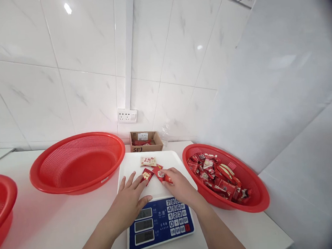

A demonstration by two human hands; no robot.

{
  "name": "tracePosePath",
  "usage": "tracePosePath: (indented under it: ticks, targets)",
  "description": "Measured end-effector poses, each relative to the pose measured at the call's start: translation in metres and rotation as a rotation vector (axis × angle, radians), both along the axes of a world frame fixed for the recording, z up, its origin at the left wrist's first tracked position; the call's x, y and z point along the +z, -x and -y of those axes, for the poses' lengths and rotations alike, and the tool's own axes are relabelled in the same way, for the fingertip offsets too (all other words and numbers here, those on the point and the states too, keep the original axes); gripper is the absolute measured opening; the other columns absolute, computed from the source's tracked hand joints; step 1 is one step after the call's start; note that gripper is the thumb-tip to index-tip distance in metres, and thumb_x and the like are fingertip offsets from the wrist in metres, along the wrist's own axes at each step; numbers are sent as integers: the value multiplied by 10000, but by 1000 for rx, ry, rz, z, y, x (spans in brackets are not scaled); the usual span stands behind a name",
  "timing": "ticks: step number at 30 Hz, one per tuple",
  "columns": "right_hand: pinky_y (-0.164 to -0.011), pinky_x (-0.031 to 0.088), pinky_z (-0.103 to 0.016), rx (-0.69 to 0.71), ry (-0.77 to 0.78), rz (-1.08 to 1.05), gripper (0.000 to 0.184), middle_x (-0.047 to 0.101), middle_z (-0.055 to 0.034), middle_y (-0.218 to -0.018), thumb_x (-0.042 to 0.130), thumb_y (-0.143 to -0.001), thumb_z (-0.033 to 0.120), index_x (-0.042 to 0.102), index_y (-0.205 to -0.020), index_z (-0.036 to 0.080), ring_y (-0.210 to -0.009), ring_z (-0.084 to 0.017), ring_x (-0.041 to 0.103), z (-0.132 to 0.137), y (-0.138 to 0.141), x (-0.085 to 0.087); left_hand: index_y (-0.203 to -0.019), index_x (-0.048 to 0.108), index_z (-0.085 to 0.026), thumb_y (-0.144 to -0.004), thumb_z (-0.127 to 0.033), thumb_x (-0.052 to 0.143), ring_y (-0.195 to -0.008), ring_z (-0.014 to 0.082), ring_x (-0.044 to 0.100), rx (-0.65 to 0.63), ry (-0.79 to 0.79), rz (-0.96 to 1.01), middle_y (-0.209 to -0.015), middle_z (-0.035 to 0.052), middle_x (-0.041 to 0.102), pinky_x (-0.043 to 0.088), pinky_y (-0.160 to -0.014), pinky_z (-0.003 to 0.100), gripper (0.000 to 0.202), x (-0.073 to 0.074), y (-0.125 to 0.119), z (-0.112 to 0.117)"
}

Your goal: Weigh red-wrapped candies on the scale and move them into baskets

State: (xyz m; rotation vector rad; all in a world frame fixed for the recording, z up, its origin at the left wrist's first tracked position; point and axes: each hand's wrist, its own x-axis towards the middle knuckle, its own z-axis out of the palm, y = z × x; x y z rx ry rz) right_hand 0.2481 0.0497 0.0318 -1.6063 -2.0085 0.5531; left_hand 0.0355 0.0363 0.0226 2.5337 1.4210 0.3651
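Observation:
A white weighing scale [129, 164] with a blue keypad panel sits in front of me. On its pan lie a cream-coloured snack packet [148, 161] and a dark red packet [147, 174]. My left hand [129, 198] is spread flat over the pan's left side, its fingertips at the edge of the dark red packet. My right hand [178, 185] has its thumb and fingers closed on a brighter red packet [160, 173] beside it. A bit of another red-and-yellow wrapper shows behind that one.
To the right, a red plastic basket [260, 193] holds many red-wrapped packets [213, 174]. At the left stand another red basket [77, 137] and part of a third [4, 183]. An open cardboard box [149, 148] with red packets is behind the scale, against the tiled wall.

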Motion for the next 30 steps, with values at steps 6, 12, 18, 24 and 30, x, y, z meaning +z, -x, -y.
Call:
tracePosePath:
  ticks: [6,12,18,24,30]
  targets:
    - [-944,370,-331,14,-1,91,332,594,-77,-1100,474,-839,270,623,-1132,218,-1063,-215,520,-10,9,-2,-1364,389,-259,-903,-515,298,-1380,301,163,-7,7,-2,-1462,22,347,187,-1092,571,535,-1,0,0]
    - [-950,367,-352,-34,-37,134,378,591,-85,-1124,470,-851,286,580,-1208,233,-1098,-234,501,-16,13,-6,-1359,398,-252,-901,-496,329,-1378,298,176,-5,8,1,-1456,28,356,194,-1093,566,523,-1,1,0]
    - [-952,381,-370,-49,-71,56,365,597,-82,-1096,522,-820,231,596,-1176,256,-1080,-237,519,-10,11,0,-1341,425,-265,-896,-472,367,-1369,296,209,-14,-44,5,-1435,24,394,225,-1083,563,493,-2,1,-3]
    - [-937,416,-299,18,-109,-100,375,626,-34,-1134,491,-805,150,597,-1153,242,-1043,-164,572,11,-14,11,-1280,505,-228,-888,-471,378,-1338,289,300,-15,-171,104,-1381,60,469,283,-1067,542,478,-11,6,-9]
    - [-909,405,-302,-348,-46,120,359,614,-49,-1182,373,-881,173,555,-1186,224,-1078,-174,554,4,-104,25,-1244,538,-248,-863,-547,387,-1297,290,376,11,-255,201,-1330,58,528,362,-1031,515,508,-7,9,-10]
